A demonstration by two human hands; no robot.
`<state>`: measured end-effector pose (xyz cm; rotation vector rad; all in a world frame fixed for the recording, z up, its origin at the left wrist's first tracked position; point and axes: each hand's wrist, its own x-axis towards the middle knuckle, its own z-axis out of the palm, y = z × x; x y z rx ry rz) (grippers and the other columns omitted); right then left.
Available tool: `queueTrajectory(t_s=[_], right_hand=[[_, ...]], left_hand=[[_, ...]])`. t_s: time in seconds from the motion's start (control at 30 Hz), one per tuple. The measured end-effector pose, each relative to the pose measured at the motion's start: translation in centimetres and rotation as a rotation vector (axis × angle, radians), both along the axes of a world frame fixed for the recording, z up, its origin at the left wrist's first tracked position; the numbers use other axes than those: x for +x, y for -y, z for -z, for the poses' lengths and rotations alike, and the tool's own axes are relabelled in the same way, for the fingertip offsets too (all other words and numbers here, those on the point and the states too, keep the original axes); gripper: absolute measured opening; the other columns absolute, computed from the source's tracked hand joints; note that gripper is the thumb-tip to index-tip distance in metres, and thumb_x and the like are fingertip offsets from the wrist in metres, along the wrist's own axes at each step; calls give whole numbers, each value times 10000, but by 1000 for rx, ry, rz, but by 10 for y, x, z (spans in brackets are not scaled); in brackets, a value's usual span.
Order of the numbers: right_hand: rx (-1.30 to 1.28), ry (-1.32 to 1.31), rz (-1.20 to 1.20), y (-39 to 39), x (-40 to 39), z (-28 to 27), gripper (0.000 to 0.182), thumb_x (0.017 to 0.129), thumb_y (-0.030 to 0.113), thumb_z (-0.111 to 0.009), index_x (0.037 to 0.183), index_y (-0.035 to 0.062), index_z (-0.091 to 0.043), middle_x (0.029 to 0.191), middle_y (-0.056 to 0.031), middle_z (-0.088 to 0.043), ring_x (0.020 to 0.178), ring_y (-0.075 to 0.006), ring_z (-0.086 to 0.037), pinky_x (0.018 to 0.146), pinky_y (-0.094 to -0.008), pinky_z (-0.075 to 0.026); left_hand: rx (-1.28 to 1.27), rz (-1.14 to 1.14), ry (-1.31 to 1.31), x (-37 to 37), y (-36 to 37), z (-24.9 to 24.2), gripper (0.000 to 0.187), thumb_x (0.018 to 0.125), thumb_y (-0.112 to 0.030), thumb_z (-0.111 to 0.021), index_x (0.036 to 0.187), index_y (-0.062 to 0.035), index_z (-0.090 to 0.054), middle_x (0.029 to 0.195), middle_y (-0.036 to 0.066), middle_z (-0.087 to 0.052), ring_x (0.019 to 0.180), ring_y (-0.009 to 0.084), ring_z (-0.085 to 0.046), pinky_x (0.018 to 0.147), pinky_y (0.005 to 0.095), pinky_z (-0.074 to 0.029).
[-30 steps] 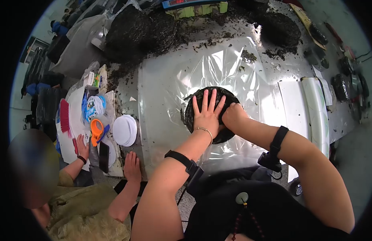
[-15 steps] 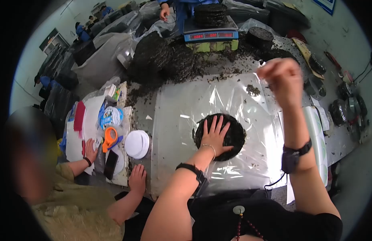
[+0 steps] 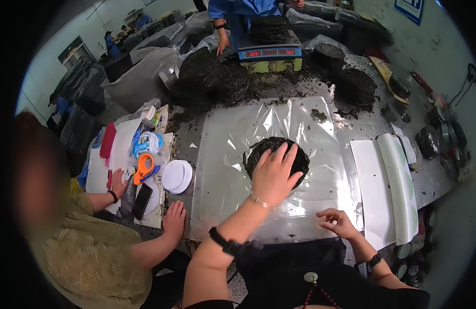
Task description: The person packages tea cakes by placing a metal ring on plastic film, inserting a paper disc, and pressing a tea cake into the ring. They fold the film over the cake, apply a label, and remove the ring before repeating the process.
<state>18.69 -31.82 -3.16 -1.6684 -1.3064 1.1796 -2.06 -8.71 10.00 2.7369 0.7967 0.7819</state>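
Note:
A round, dark, flaky disc (image 3: 258,149) lies on clear plastic sheeting (image 3: 222,206) at the middle of the table. My left hand (image 3: 275,172) rests over the disc with its fingers spread, covering much of its right part. My right hand (image 3: 338,222) hovers by the near right edge of the sheeting, its fingers bent and apart, with nothing visible in them. A small pile of dark crumbs (image 3: 319,116) sits on the sheeting's far right part.
White round papers (image 3: 177,176), an orange tape holder (image 3: 145,167) and a phone (image 3: 142,201) are at left, beside a co-worker's hands. A scale (image 3: 270,51) with stacked discs stands at the back, near another person. A plastic roll (image 3: 400,190) lies at right.
My right hand has come down from above the sheeting's far right to its near edge. My left hand has shifted slightly on the disc. The person behind the scale has moved closer.

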Motion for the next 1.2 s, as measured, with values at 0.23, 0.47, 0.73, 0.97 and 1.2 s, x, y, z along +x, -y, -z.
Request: queueTrajectory(t_s=[0.23,0.47,0.73,0.97,1.2], right_hand=[[716,220,425,-154,-14,2,1471,547,416,-986,1659,83,-82,1575,-215,-391,1420,-381,-364,1205,-506,-225],[367,677,37,-221,-34,-21,742,715,151,-821,1414,79,-580,1077,-91,-669,1122,-305,-577,1028,-412,-416],[467,500,28,-239,-58,-18,502,969,214,-617,1423,10,-543,1437,-266,-521,1301,-430,-525,1108,-474,-429],[329,661,-161,-240,-51,-20,563,979,185,-605,1499,17,-466,1550,-210,-455,1457,-380,-411,1219,-457,-333],[366,410,-187,-243,-33,-28,259,851,143,-720,1069,6,-693,1113,-182,-690,1053,-373,-686,990,-460,-547]], left_hand=[[-458,-120,-86,-94,130,130,1099,774,-549,-831,1522,84,-333,1636,305,-213,1528,478,-183,1246,557,-187],[-416,-232,147,7,-34,101,655,907,-296,-719,1424,-9,-437,1002,205,-720,1017,358,-688,837,464,-563],[-474,-85,-241,16,-66,102,219,942,-173,-626,1043,21,-630,1064,236,-701,1075,394,-672,893,485,-553],[-736,-193,522,-43,-94,143,769,814,-166,-823,1460,63,-473,1319,233,-600,1261,371,-572,1109,411,-433],[-523,454,289,28,-135,117,254,686,-25,-722,936,-70,-726,901,102,-596,1005,345,-635,925,449,-542]])
